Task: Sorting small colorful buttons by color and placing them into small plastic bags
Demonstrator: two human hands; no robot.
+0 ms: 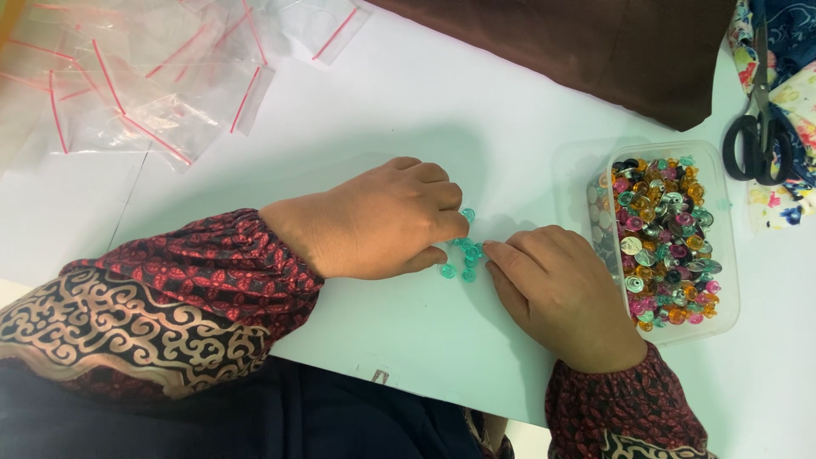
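Teal beads (465,255), a small cluster of them, are spread on the white table (408,110) right between the two hands. The left hand (370,221) is laid knuckles-up with its fingers curled in, and the beads are found just off its fingertips (435,257), one sitting up by the index finger. Whether anything is actually pinched under there can't be made out. The right hand (557,293) is pressed flat-ish on the table with fingers bent, its fingertips touching the cluster's right edge; nothing is seen gripped by it either.

Just beside the right hand, a clear rectangular plastic tub (729,255) is packed with mixed beads (663,238) in pink, orange, silver, green and black. Further out, black-handled scissors (759,127) are laid on a floral cloth (786,51) at the right edge. A brown fabric (612,47) is draped along the top. Clear zip bags (153,76) with red seal strips are piled at top left, well apart from the hands.
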